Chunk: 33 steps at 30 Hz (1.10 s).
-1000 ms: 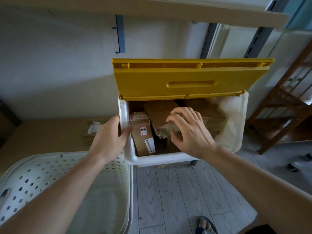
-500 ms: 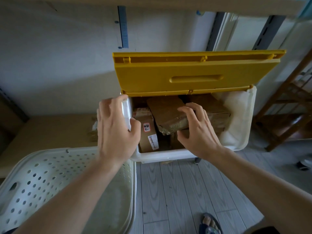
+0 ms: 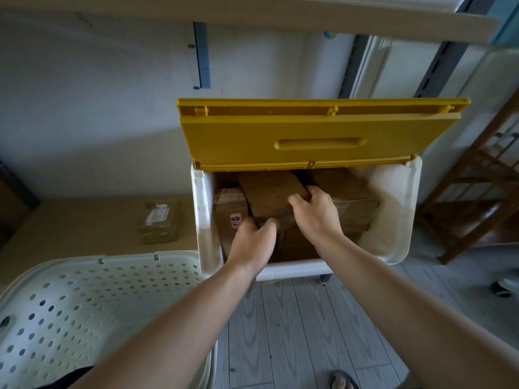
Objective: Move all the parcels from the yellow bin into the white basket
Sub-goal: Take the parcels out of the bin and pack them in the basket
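A grey plank floor (image 3: 303,332) fills 6 o'clock, a pale wall (image 3: 98,108) runs across 10 to 12 o'clock, and a shelf board (image 3: 252,12) crosses the very top. A low tan ledge (image 3: 84,220) lies at 9 o'clock with one wrapped packet (image 3: 158,221) lying on it, apart from everything else. A wooden frame (image 3: 477,192) stands at 3 o'clock, and a sandalled foot (image 3: 341,381) shows at 6 o'clock. The bin (image 3: 404,220), white-walled, sits at centre, its yellow lid (image 3: 317,130) tipped up and back at 12 o'clock, leaving the top open toward the person. The floor between bin and foot is bare planks. The basket (image 3: 84,304), white and perforated, sits at 8 o'clock, its far rim just beside the bin's left wall; a dark patch shows at its near edge, otherwise only its holed walls are seen. Inside the bin are several brown parcels: one with a small pink label (image 3: 235,221) at the left, a larger box (image 3: 348,192) at the right, and a flat parcel (image 3: 269,192) lying tilted on top between them. The left hand (image 3: 252,242) grips that parcel's near edge, fingers curled under it; the right hand (image 3: 317,211) clasps its right side, fingertips hooked over the far corner.
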Each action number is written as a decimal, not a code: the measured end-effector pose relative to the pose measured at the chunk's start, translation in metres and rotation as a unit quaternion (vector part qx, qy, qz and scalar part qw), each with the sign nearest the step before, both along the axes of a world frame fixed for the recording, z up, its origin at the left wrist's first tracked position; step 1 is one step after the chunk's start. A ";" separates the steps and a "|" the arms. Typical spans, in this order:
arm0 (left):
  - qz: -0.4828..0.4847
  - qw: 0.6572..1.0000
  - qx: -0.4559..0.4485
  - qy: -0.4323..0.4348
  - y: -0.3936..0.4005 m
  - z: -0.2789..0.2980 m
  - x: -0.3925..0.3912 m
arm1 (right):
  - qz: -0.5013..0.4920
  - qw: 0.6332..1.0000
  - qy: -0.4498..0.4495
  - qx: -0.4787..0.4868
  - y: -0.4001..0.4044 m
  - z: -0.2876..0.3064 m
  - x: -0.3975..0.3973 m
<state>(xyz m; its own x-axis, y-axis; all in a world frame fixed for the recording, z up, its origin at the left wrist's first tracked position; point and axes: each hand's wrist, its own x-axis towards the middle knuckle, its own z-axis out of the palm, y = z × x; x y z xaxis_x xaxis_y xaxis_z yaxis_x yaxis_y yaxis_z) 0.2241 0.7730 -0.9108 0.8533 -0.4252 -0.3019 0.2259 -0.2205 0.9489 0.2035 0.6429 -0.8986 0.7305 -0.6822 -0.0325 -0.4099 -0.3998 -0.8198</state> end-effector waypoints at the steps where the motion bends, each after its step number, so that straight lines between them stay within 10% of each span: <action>1: 0.008 0.999 -0.033 0.036 -0.004 0.001 -0.002 | 0.002 1.000 -0.003 0.015 0.001 0.001 0.002; 15: 0.073 0.989 -0.128 -0.007 -0.003 0.003 0.002 | 0.010 0.999 -0.019 0.042 -0.004 0.008 -0.021; 25: 0.128 0.977 -0.135 0.101 0.008 0.011 0.021 | -0.014 0.963 -0.088 0.254 -0.009 0.026 -0.040; 33: 0.113 0.972 -0.143 0.150 0.010 0.016 0.023 | 0.000 0.970 -0.081 0.228 -0.011 0.021 -0.036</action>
